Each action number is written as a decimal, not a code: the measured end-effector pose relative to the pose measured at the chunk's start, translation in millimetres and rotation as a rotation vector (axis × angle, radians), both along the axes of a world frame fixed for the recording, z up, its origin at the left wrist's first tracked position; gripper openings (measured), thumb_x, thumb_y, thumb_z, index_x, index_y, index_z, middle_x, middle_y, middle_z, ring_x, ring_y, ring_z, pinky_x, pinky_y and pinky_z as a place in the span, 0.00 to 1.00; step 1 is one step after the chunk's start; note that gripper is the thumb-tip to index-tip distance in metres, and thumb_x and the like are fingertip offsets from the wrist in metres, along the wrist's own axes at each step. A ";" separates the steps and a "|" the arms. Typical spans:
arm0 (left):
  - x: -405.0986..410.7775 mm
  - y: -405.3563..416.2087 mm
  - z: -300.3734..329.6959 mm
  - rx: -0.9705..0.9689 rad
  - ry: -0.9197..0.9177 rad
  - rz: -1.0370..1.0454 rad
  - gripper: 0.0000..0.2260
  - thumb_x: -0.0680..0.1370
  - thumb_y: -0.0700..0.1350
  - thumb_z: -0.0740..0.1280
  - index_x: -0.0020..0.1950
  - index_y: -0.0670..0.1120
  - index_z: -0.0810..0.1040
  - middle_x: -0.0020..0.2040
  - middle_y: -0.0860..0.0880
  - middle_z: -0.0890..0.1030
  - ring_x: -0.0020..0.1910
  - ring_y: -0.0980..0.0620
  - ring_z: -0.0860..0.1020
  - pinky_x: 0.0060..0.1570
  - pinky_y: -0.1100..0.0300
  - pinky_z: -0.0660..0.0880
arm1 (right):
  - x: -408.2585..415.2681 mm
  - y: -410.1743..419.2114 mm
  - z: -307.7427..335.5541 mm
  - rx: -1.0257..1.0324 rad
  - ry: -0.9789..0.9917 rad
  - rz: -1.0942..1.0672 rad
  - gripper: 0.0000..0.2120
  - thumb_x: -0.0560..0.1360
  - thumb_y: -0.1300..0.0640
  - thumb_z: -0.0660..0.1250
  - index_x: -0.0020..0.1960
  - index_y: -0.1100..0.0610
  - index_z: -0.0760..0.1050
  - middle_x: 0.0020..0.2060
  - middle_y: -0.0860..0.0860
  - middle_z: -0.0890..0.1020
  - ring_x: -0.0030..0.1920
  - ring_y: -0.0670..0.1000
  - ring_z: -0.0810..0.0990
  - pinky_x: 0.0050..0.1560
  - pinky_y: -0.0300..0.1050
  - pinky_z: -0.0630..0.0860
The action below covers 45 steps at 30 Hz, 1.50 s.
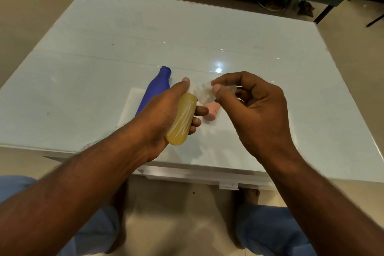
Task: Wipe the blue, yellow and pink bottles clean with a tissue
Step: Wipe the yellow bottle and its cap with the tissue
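Three bottles in play, and the yellow bottle point(183, 119) is the one to watch: it is up off the bench point(104, 48), gripped in the left hand point(164, 114), fingers curled under its body and thumb laid along the top toward the neck, white scribble marks showing on its side. Right at that bottle's neck sits the crumpled white tissue point(202, 92), pinched between the thumb and forefinger of the right hand point(253, 108), the other fingers of that hand curled in. Just left of the yellow bottle and behind the left hand, the blue bottle point(154, 89) lies on its side on the bench, mouth pointing away from the person. Just right of the yellow bottle, the pink bottle point(212, 111) rests on the bench, mostly hidden below the tissue and the right hand's fingers. Below the yellow bottle, past the bench's near edge, blue trouser legs point(268, 233) and bare feet on the floor
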<state>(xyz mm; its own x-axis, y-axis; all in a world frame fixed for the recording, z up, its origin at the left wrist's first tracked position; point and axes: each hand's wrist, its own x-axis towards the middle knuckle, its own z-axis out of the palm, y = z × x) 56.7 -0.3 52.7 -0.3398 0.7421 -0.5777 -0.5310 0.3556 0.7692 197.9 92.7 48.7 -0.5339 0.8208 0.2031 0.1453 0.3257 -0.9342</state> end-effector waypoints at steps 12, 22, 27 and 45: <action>-1.1 0.2 -2.2 0.003 0.005 -0.002 0.20 0.84 0.60 0.57 0.57 0.46 0.79 0.44 0.44 0.85 0.39 0.50 0.79 0.42 0.57 0.78 | -0.5 2.7 -3.1 0.011 -0.016 0.000 0.04 0.81 0.61 0.74 0.54 0.57 0.87 0.49 0.51 0.89 0.49 0.49 0.88 0.42 0.30 0.80; -1.7 1.2 -2.4 -0.009 0.003 0.002 0.20 0.84 0.60 0.57 0.56 0.46 0.79 0.45 0.44 0.85 0.39 0.50 0.79 0.42 0.56 0.78 | -0.6 3.0 -3.8 0.013 -0.016 0.008 0.04 0.81 0.61 0.74 0.54 0.56 0.87 0.49 0.51 0.88 0.49 0.48 0.87 0.43 0.30 0.80; -0.7 1.6 -1.9 -0.014 -0.009 0.016 0.20 0.84 0.60 0.57 0.57 0.45 0.79 0.44 0.44 0.85 0.38 0.51 0.79 0.41 0.57 0.78 | 0.5 4.8 -6.0 0.012 0.007 0.007 0.10 0.79 0.64 0.73 0.60 0.56 0.85 0.54 0.50 0.87 0.51 0.46 0.87 0.44 0.31 0.82; 0.0 0.1 -0.8 0.011 -0.001 0.006 0.20 0.84 0.59 0.58 0.56 0.44 0.80 0.43 0.44 0.85 0.39 0.50 0.78 0.41 0.57 0.78 | 0.3 3.4 -5.3 -0.027 0.009 0.040 0.14 0.78 0.69 0.71 0.57 0.54 0.87 0.51 0.47 0.89 0.48 0.46 0.88 0.43 0.31 0.81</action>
<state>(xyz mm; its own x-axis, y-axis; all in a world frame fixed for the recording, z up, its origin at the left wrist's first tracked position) 56.7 -0.2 51.9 -0.3439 0.7463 -0.5699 -0.5342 0.3437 0.7724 198.3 96.2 43.5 -0.5651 0.8038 0.1863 0.1245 0.3063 -0.9438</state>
